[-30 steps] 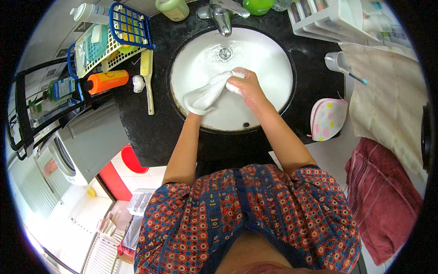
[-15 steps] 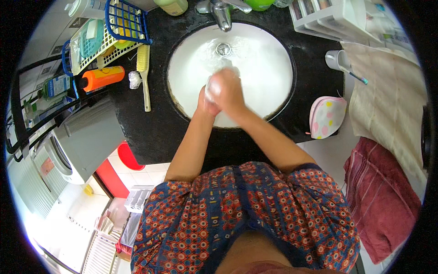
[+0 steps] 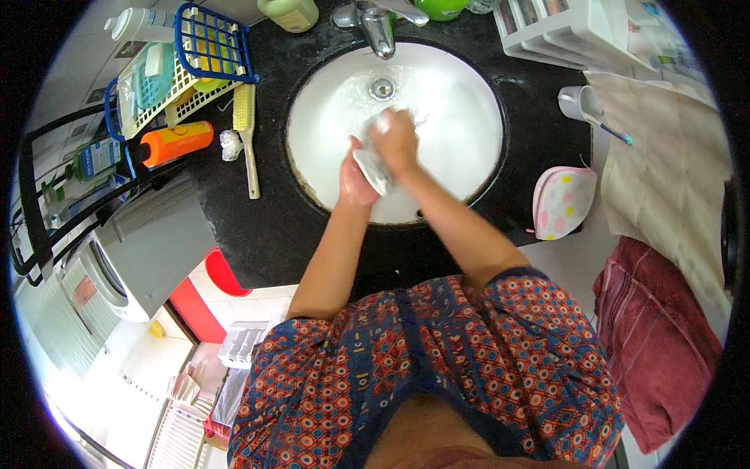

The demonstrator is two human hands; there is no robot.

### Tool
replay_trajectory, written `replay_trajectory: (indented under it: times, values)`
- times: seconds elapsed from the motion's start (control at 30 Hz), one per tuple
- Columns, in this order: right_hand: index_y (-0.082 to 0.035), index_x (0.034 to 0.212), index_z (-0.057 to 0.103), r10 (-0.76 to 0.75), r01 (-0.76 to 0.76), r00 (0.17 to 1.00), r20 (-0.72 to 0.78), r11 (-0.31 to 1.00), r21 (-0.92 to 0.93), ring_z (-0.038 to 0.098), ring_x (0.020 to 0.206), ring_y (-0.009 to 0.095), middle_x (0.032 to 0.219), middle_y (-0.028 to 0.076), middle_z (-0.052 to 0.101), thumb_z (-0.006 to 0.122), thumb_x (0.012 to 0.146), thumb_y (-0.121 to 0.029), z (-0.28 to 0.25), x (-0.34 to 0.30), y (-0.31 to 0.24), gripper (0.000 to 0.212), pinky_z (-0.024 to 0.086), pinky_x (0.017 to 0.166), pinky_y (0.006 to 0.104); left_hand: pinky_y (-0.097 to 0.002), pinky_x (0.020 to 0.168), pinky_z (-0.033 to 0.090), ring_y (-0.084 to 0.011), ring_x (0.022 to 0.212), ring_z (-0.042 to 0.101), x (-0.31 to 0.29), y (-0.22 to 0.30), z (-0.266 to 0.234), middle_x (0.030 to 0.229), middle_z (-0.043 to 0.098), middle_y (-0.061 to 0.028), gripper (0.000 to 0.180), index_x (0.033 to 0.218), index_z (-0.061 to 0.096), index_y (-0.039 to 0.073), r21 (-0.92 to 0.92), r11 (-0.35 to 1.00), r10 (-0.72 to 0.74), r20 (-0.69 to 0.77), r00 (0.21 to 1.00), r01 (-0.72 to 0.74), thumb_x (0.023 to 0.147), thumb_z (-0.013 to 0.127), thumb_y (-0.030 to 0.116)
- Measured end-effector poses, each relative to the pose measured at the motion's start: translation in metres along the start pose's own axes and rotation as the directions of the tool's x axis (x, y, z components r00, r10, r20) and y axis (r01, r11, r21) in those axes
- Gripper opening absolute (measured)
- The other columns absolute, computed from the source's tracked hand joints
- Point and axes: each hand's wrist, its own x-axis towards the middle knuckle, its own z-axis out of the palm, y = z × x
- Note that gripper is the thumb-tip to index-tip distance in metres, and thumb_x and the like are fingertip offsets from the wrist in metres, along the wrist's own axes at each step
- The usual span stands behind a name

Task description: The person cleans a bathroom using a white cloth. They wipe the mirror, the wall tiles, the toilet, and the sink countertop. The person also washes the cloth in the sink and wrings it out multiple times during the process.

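Over the near half of the white oval sink (image 3: 461,168), both my hands are at a wet, white, cloth-like piece (image 3: 376,173). One end lies in the palm of my left hand (image 3: 354,181), whose fingers are closed round its side. My right hand (image 3: 398,144), slightly farther off and to the right, pinches a white part of it by the fingertips. Motion blurs the stretch between the hands, so its exact kind is unclear. Beyond the hands are the drain (image 3: 382,88) and the chrome faucet (image 3: 379,35), with some wet suds around the drain.
Left of the sink lie a scrubbing brush (image 3: 246,133), a crumpled white plastic bit (image 3: 230,145), an orange bottle (image 3: 180,143) and a blue-and-cream basket (image 3: 215,47). On the right stand a white mug (image 3: 576,103), a dotted pouch (image 3: 562,203) and a white drawer rack (image 3: 555,39).
My hands were clasped together round the white piece; now they are apart, the left palm turned up, and more of the piece shows between them.
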Motion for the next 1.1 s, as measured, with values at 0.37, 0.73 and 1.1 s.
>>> replay_trajectory:
  times: [0.37, 0.73, 1.1]
  values:
    - [-0.002, 0.083, 0.06, -0.136, 0.144, 0.98, -0.147, 0.989, 0.044, 0.054, 0.085, 0.038, 0.086, 0.019, 0.057, 0.071, 0.067, -0.013, 0.007, -0.014, -0.009, 0.022, 0.042, 0.074, 0.0478, -0.0447, 0.108, 0.033, -0.0329, 0.123, 0.045, -0.004, 0.007, -0.014, 0.136, 0.045, -0.0169, 0.07, 0.138, 0.037, 0.003, -0.061, 0.995, -0.058, 0.314, 0.948, 0.082, 0.094, 0.038, 0.056]
    - [-0.001, 0.092, 0.057, 0.062, -0.049, 0.996, -0.065, 0.982, 0.183, 0.054, 0.093, 0.038, 0.095, 0.019, 0.055, 0.071, 0.072, -0.015, 0.017, -0.023, 0.006, 0.029, 0.043, 0.082, 0.047, -0.0389, 0.108, 0.033, -0.0296, 0.127, 0.041, -0.01, 0.016, 0.007, 0.143, 0.039, -0.0131, 0.055, 0.145, 0.031, 0.013, 0.026, 0.999, -0.031, 0.038, 0.999, 0.03, 0.101, 0.028, 0.046]
    - [-0.004, 0.085, 0.06, -0.027, 0.039, 0.995, -0.097, 0.992, 0.122, 0.056, 0.086, 0.036, 0.086, 0.016, 0.056, 0.07, 0.071, -0.016, 0.025, -0.014, 0.003, 0.021, 0.043, 0.077, 0.0473, -0.0399, 0.097, 0.043, -0.0279, 0.109, 0.05, -0.025, 0.009, -0.001, 0.119, 0.051, -0.0129, 0.06, 0.131, 0.041, 0.003, 0.073, 0.997, 0.011, 0.027, 1.0, -0.013, 0.097, 0.038, 0.052]
